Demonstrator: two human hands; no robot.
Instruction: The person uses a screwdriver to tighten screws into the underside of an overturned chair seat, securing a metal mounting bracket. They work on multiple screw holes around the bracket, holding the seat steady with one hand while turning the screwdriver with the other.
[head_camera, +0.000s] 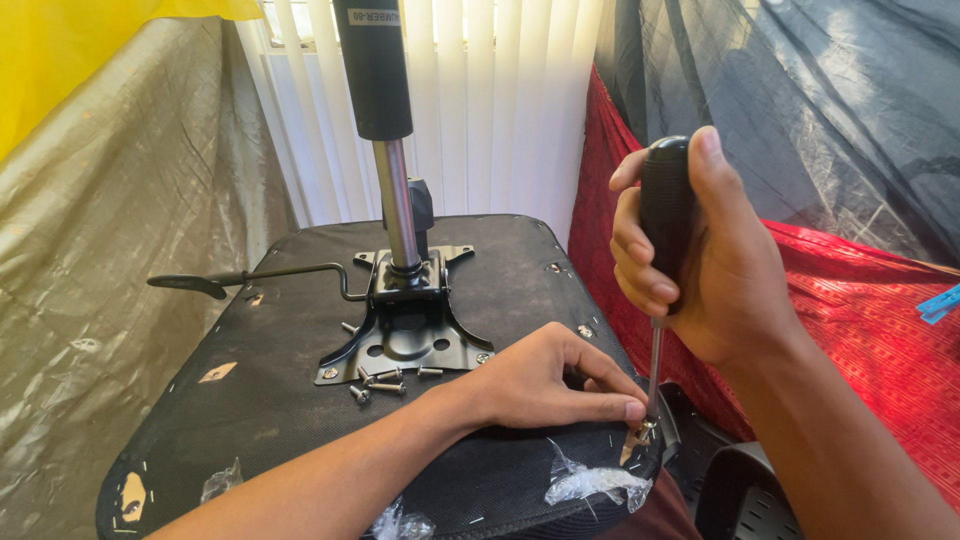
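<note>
A screwdriver (664, 235) is being gripped upright in the clenched right hand (705, 250), its black handle enclosed by the fingers and its shaft pointing down to a screw (645, 430) at the near right edge of the upturned chair seat (270, 400). The screw is being pinched and steadied by the fingertips of the left hand (545, 385), which is lying on the seat's black fabric. Loose screws (385, 380) are lying just near of the black metal mounting plate (405, 330) at the seat's centre, from which the gas cylinder (385, 120) is rising. A lever (250, 277) is extending left.
</note>
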